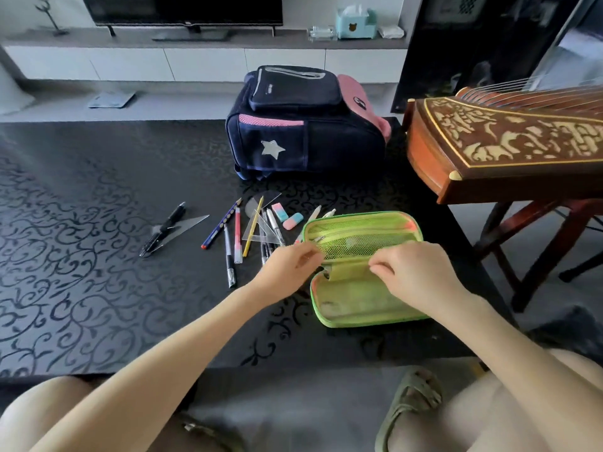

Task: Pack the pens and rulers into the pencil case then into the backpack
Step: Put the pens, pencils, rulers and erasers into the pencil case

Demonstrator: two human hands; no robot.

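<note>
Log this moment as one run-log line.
stage: case opened | left hand: holds pencil case divider | right hand: pinches divider | pens, rulers: loose on table | backpack: beyond them

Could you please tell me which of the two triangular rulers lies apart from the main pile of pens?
The slim triangular ruler far left, with a black pen across it; the other ruler sits among the pens.

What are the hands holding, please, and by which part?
Both hold the open pencil case by its inner flap: left hand at the flap's left end, right hand pinching its edge.
</note>
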